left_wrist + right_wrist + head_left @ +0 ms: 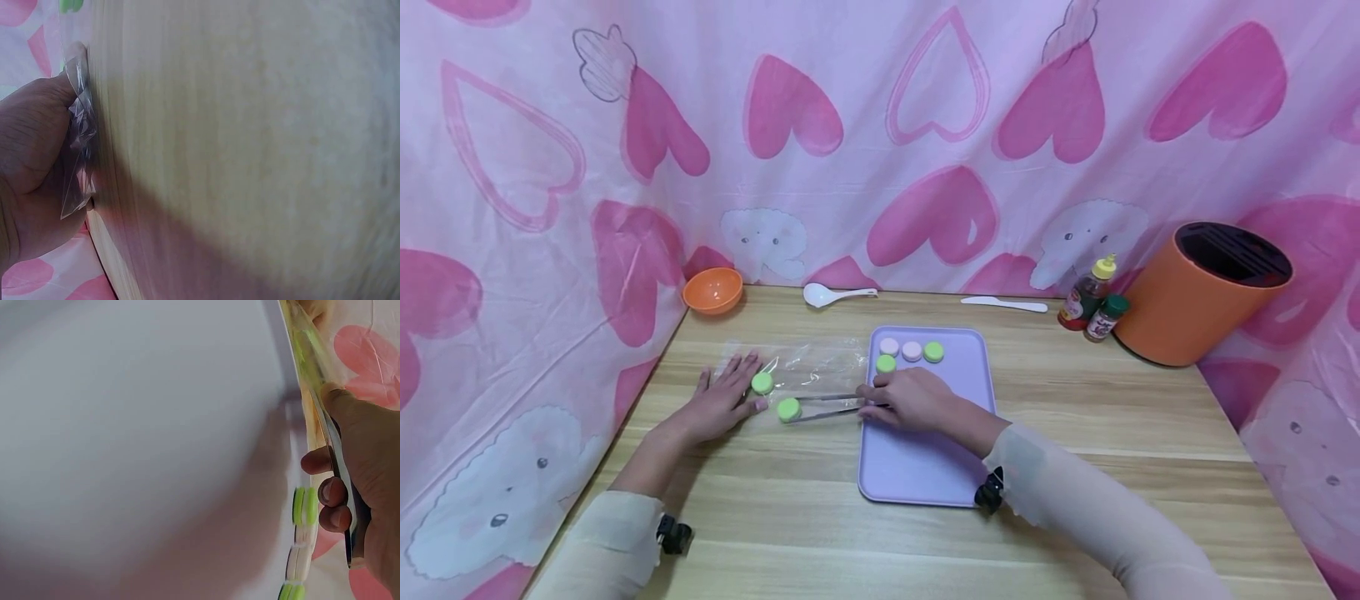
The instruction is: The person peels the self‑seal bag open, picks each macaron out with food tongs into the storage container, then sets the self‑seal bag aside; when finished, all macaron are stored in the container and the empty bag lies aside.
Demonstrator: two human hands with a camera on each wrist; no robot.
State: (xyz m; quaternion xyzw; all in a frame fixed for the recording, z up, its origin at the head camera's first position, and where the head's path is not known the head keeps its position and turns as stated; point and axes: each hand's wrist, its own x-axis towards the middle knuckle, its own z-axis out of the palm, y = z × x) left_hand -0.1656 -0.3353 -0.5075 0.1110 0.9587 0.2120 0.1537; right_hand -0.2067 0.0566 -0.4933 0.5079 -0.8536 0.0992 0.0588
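Note:
My left hand (718, 406) rests with spread fingers on the left end of a clear plastic bag (820, 362); the left wrist view shows crinkled bag film (82, 125) by the thumb. A green macaron (763, 382) lies beside those fingers. My right hand (917, 400) grips metal tongs (827, 414), which point left over the bag. At their tips is another green macaron (789, 409); whether it is inside the bag I cannot tell. Under the right hand lies a lilac tray (910, 471), bearing two pale pink macarons (912, 351) and two green macarons (933, 352).
Along the back edge are an orange bowl (712, 292), a white spoon (835, 294) and a white knife (1004, 304). At back right stand a yellow-capped bottle (1084, 298), a green-capped jar (1105, 319) and an orange knife block (1187, 300). A heart-patterned curtain (932, 217) encloses the table.

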